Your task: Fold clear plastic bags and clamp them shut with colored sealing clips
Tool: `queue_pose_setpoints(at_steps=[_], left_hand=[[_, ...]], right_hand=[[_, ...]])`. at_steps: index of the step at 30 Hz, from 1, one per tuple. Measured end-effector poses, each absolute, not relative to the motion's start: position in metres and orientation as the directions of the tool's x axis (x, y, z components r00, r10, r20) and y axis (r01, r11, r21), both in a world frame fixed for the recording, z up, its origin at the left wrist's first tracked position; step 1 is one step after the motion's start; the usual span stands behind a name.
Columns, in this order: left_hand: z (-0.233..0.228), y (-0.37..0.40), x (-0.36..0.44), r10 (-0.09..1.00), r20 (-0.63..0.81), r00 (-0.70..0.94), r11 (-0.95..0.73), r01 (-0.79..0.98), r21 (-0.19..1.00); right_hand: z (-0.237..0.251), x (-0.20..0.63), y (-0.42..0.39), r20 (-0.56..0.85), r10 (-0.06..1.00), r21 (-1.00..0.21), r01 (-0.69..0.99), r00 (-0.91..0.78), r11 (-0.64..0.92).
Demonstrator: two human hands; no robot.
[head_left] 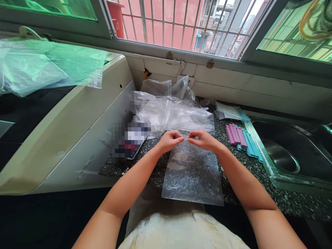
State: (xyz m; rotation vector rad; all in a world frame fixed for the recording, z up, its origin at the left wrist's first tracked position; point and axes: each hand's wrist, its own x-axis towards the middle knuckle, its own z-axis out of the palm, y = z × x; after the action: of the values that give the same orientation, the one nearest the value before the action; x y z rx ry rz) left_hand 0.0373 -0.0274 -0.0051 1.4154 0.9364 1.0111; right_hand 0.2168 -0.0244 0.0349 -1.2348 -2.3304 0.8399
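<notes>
A clear plastic bag (194, 173) lies flat on the speckled countertop, its near edge hanging over the front. My left hand (170, 140) pinches the bag's far edge between thumb and fingers. Close beside it, my right hand (201, 139) pinches the same edge, with a small gap between the two hands. Just beyond them is a heaped pile of clear plastic bags (171, 114). To the right, several pink sealing clips (236, 135) and several blue sealing clips (251, 143) lie side by side.
A metal sink (282, 152) is set into the counter (298, 204) at right. A blurred phone (136, 148) lies at left, against a cream appliance (85, 117) topped with plastic sheets (52, 65). Flat white packets (229, 112) lie by the sink. A barred window (181, 24) is behind.
</notes>
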Motion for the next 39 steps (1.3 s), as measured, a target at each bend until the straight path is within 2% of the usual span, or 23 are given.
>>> queue_pose_setpoints(at_steps=[10,22,39], left_hand=[[-0.0038,-0.0261,0.0348,0.950,0.084,0.302,-0.086,-0.007,0.996],[-0.0056,-0.0246,0.0332,0.952,0.089,0.294,-0.088,-0.017,0.996],[-0.0025,-0.0256,0.0337,0.958,0.061,0.281,-0.059,-0.015,0.998]], right_hand=[[0.0348,0.2213,-0.0232,0.032,0.844,-0.671,0.615,-0.535,0.415],[0.0311,0.2202,-0.0243,0.097,0.849,-0.645,0.617,-0.520,0.451],[0.0282,0.2199,-0.0241,0.117,0.848,-0.622,0.627,-0.517,0.469]])
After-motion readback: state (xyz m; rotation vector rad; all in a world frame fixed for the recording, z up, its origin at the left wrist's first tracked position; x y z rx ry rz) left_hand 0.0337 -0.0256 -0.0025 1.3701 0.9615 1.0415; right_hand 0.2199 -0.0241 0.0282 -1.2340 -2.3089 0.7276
